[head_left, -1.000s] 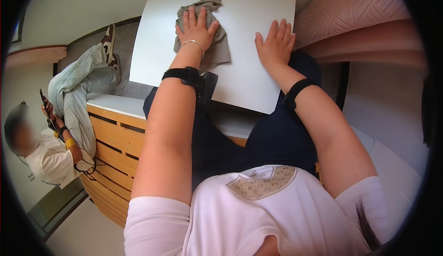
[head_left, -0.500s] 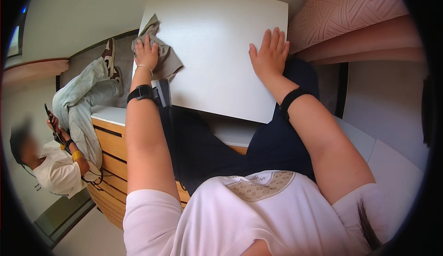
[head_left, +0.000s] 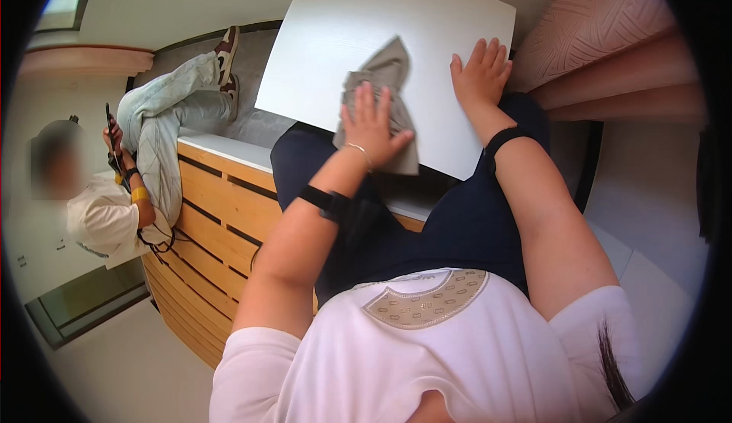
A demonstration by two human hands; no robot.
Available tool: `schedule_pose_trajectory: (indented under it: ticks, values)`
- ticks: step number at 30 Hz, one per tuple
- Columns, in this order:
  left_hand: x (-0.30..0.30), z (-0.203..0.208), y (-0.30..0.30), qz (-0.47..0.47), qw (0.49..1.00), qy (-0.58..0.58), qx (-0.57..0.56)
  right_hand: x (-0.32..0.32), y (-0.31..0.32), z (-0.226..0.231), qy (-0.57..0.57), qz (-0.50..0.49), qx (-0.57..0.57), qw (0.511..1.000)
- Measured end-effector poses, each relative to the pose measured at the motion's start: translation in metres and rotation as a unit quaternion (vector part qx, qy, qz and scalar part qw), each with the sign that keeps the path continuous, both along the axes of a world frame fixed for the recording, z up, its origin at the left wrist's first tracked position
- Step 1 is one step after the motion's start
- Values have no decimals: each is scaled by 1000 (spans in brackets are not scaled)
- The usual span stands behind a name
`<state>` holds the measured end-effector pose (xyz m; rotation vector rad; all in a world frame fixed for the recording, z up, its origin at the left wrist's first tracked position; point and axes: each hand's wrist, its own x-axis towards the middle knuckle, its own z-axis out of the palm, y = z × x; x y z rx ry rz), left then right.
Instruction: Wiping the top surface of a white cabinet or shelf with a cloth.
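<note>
My left hand point(head_left: 371, 124) lies spread over a grey-brown cloth point(head_left: 390, 63), pressing it against the white tabletop point(head_left: 328, 22) at the near edge. The cloth is crumpled under the fingers, and one corner points away from me. Its near end reaches down past the table's edge, beside the thumb. Flat on the right side of the tabletop rests my right hand point(head_left: 480, 73), with its fingers apart and nothing under it that I can see. Both wrists wear black bands.
Pink curtain fabric point(head_left: 610, 41) hangs close to the table's right side. At the left, a person point(head_left: 114, 213) sits on a slatted wooden bench point(head_left: 221, 194), holding a dark phone-like device point(head_left: 111, 129). My knees are under the table's near edge.
My left hand has drawn the cloth from the table's left edge rightward and nearer to me, to the middle of the near edge. My right hand stays on the table. The view has shifted.
</note>
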<state>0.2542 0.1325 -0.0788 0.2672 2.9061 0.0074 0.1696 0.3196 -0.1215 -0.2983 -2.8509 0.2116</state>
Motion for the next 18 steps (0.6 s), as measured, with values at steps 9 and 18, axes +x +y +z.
schedule_pose_trajectory:
  ticks: [9, 18]
  values:
    - [35, 9, 35, -53, 998, -5, 44, 2, 6, 1, 17, -1, -27, 999]
    - [-67, 11, -31, 157, 987, 4, 25, 3, 6, 11, 2, 4, -17, 1000]
